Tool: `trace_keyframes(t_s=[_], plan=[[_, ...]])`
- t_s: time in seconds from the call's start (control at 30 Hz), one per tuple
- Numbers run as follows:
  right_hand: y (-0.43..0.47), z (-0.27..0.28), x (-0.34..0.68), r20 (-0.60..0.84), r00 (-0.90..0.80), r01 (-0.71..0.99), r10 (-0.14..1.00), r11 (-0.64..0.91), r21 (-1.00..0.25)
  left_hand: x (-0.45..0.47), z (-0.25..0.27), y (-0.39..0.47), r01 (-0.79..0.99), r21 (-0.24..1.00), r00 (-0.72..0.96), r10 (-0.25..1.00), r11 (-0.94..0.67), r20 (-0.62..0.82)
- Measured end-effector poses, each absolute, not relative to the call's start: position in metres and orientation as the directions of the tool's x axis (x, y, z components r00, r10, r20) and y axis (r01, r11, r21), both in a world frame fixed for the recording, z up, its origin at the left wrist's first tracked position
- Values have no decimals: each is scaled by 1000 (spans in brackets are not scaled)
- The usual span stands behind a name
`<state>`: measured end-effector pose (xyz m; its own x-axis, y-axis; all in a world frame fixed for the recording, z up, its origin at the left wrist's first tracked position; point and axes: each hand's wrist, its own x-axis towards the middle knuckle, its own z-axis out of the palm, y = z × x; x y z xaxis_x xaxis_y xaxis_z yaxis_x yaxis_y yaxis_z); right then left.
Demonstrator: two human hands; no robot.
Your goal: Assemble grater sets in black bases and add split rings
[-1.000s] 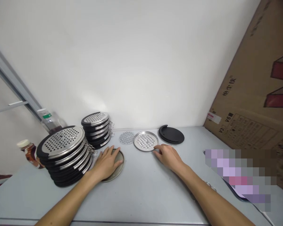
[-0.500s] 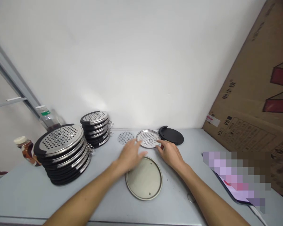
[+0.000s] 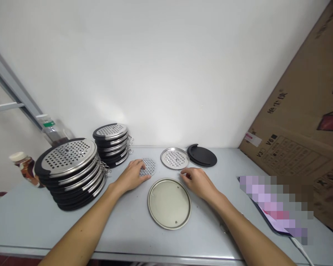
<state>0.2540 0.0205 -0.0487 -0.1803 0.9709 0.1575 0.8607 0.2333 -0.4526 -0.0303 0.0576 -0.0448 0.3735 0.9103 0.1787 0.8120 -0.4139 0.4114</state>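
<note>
My left hand rests at the left edge of a thin perforated metal disc, thumb and fingers apart around its near side and covering part of it. My right hand hovers just right of a plain round metal plate with a raised rim, its fingers loosely curved and a gap between thumb and forefinger. Behind it lies a round metal grater plate with raised teeth. A black round base with a raised curved lip sits beside that grater plate.
Two stacks of assembled round graters with black rims stand on the left. Two bottles are beyond them. At right lie a phone with a white cable and a large cardboard box. A small metal ring is partly behind my right forearm.
My left hand has moved left, from above the plain plate to the perforated disc. My right hand has drawn slightly back from the grater plate. The camera view has shifted slightly.
</note>
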Motion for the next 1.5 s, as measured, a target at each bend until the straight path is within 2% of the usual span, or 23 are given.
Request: trace_keyframes(t_s=[0.27,0.63,1.03,1.13,1.3,1.5], plan=[[20,-47,253,128,-181,874,975,219,-434,-30,-26,51,718,475,467,858,-509,213],[18,-48,251,137,-213,859,968,252,-445,-25,-51,52,785,371,459,868,-496,189],[18,-48,250,139,-219,868,966,257,-424,-21,-27,44,743,498,359,894,-447,267],[19,-47,251,134,-199,873,971,238,-427,-17,-7,30,702,493,446,857,-515,259],[22,-49,253,135,-185,875,974,225,-428,-3,11,-2,622,448,660,738,-642,142],[20,-47,252,150,-213,843,965,260,-470,8,2,-12,601,434,723,688,-672,64]])
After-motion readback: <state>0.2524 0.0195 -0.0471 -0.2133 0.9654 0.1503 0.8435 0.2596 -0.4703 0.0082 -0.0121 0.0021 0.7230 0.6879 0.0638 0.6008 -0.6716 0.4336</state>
